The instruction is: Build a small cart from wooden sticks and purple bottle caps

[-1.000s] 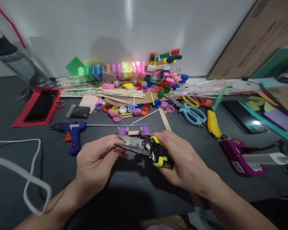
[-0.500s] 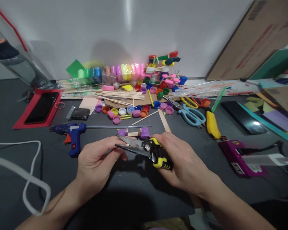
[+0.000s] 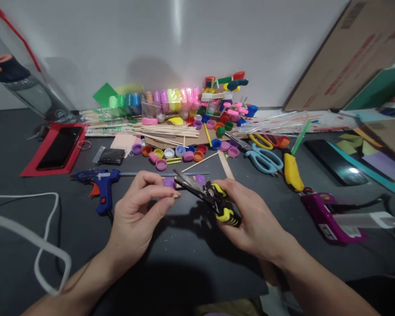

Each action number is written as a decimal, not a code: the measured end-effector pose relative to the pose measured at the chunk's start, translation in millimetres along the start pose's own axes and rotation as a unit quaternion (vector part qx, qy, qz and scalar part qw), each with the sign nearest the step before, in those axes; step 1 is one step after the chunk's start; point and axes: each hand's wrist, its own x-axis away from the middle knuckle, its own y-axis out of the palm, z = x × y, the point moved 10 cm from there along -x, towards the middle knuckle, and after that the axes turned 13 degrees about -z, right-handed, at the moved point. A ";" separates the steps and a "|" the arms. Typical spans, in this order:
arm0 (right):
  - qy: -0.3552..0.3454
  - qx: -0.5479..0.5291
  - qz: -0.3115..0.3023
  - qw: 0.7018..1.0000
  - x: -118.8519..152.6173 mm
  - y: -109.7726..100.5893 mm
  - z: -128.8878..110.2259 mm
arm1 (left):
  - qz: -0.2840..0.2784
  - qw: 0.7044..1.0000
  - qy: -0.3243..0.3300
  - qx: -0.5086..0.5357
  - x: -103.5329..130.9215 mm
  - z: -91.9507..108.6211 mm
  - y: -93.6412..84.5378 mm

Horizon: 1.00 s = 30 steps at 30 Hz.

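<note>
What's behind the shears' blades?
Behind the shears: two purple pieces, left and right, both partly visible. The left hand and blades cover their lower parts; whatever lies between them is mostly hidden.

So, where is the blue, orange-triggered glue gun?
In the head view's left half, the blue glue gun lies left of the left hand, below the small black packet.

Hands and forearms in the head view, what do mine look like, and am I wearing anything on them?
Your left hand and right hand are bare, with no gloves. No ring shows on the visible fingers. Both forearms are sleeveless as far as the picture reaches, with no watch, bracelet or cable on them.
</note>
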 end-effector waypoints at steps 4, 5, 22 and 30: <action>0.003 -0.008 0.002 1.000 0.4 0.5 1.5 | 0.030 0.991 -0.064 0.111 4.2 -18.6 -5.0; 0.002 -0.011 0.001 1.000 0.8 0.9 1.8 | 0.031 0.984 -0.083 0.157 5.1 -24.7 -3.2; -0.016 0.017 0.012 1.000 1.7 4.4 -7.2 | -0.049 0.919 -0.150 0.362 6.0 -44.5 28.9; -0.007 0.027 0.005 1.000 2.3 5.9 -10.0 | -0.059 0.936 -0.167 0.304 9.5 -45.6 25.6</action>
